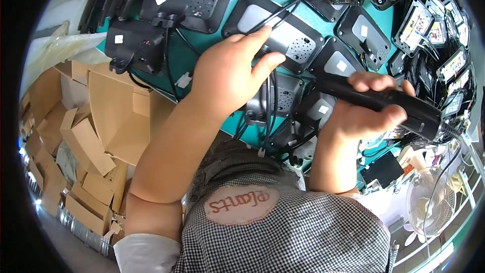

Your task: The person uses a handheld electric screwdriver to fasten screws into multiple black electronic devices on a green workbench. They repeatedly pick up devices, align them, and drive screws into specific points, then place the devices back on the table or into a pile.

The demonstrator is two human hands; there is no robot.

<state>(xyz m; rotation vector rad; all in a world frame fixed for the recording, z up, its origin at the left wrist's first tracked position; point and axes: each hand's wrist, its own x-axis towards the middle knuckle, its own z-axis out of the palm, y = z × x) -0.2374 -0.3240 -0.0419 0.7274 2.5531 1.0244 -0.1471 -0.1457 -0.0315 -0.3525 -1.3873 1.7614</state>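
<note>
My right hand [371,108] is closed round a black corded electric screwdriver [379,98], its cord leaving the rear end at the right. The tool's front end points left, over the black plastic housings. My left hand [227,71] rests at a black housing [298,33] with a grey panel and a cluster of small holes. Its thumb and index finger are spread apart beside a black cable [280,12]; the other fingers are hidden. Just below it lies another black housing [285,96] with cables.
More black housings [189,2] lie on the green tabletop [199,40], some with cables. Units with exposed white panels [414,25] are heaped at the right. Open cardboard boxes [121,106] stand to the left, below the table edge. A fan [429,202] is at the lower right.
</note>
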